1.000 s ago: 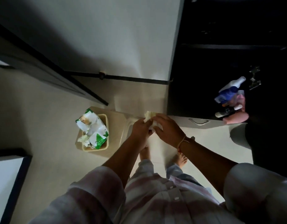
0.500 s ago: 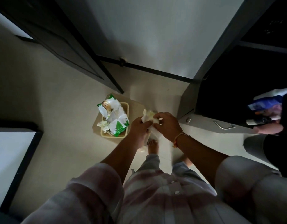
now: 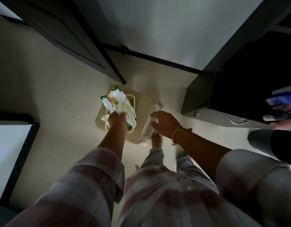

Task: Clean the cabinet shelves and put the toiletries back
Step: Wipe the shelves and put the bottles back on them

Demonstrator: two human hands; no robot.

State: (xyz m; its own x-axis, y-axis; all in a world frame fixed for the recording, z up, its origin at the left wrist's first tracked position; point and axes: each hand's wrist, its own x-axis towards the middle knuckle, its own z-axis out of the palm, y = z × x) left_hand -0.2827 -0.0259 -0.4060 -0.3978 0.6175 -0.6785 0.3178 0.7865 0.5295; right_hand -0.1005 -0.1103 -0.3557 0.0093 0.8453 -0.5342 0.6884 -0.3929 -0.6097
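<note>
**A:** What is on the left?
**B:** A dark door (image 3: pixel 63 35) at the far left, above a pale floor (image 3: pixel 43 95).

**A:** And towards the middle?
**B:** A beige stand (image 3: pixel 144 104) on the floor carries a yellow basket (image 3: pixel 133 102). A green-and-white pack (image 3: pixel 113 99) lies in it.

**A:** The left hand?
**B:** The left hand (image 3: pixel 117 122) is over the pack, fingers curled round a white wipe (image 3: pixel 122 112).

**A:** The right hand?
**B:** The right hand (image 3: pixel 165 123) is just right of the stand, fingers spread and holding nothing. It is above some clear plastic (image 3: pixel 148 133); I cannot tell if it touches.

**A:** Further right?
**B:** The cabinet (image 3: pixel 195 99) stands open, and its inside is too dark to read. The bottles (image 3: pixel 282 99) are bunched at the right edge in front of that dark opening, with another person's hand (image 3: pixel 283 126) just below them. I cannot tell if they rest on a shelf.
</note>
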